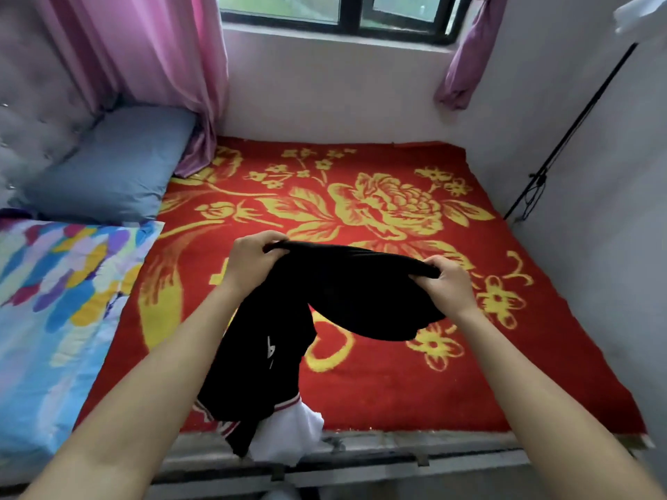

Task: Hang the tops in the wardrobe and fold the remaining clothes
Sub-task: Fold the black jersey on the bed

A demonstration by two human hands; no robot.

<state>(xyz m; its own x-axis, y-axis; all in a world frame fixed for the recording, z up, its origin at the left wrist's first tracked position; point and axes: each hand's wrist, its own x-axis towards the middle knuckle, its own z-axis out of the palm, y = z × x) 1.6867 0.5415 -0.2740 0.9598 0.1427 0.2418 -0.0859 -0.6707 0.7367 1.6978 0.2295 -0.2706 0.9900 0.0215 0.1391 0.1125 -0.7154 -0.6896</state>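
You face a bed under a red blanket with a yellow flower pattern [397,391], set between white walls. A dark-framed window [350,12] is at 12 o'clock, a pink curtain [144,48] at 11, a grey-blue pillow [108,167] at 10 and a multicoloured quilt [54,301] at 9. Your left grip [249,261] and right grip [447,283] each curl round the top edge of a black fabric garment [353,294], held above the blanket. Its lower end trails to 6 o'clock over a white cloth [288,438]. Its small white mark [270,346] is unreadable
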